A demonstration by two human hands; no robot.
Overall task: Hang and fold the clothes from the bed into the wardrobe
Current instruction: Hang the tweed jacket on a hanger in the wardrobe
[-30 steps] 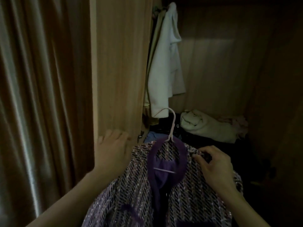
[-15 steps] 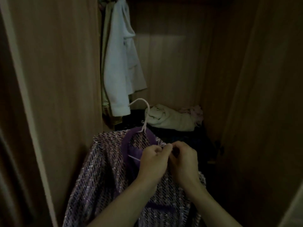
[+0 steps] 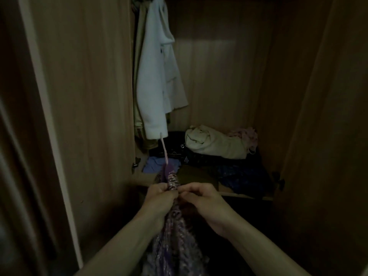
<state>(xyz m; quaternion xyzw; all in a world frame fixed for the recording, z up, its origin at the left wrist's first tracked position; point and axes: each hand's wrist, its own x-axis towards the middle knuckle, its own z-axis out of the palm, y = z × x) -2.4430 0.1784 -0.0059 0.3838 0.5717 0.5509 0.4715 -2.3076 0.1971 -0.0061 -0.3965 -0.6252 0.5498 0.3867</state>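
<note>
A purple sparkly tweed jacket (image 3: 175,236) hangs edge-on in front of me on a pink hanger (image 3: 164,151), whose hook points up toward the open wardrobe (image 3: 219,66). My left hand (image 3: 161,198) grips the jacket just below its purple collar. My right hand (image 3: 201,198) pinches the fabric from the other side, its fingertips meeting the left hand's. The lower part of the jacket runs out of view at the bottom edge.
A pale blue coat (image 3: 157,76) hangs at the wardrobe's left with other garments behind it. On the wardrobe floor lie a cream bundle (image 3: 217,143), pink cloth (image 3: 246,134), a blue garment (image 3: 157,165) and dark clothes (image 3: 239,172). Wooden doors (image 3: 89,96) stand open on both sides.
The jacket has turned from facing me flat to edge-on. Both hands came together at the collar area, and the view shifted right and closer into the wardrobe.
</note>
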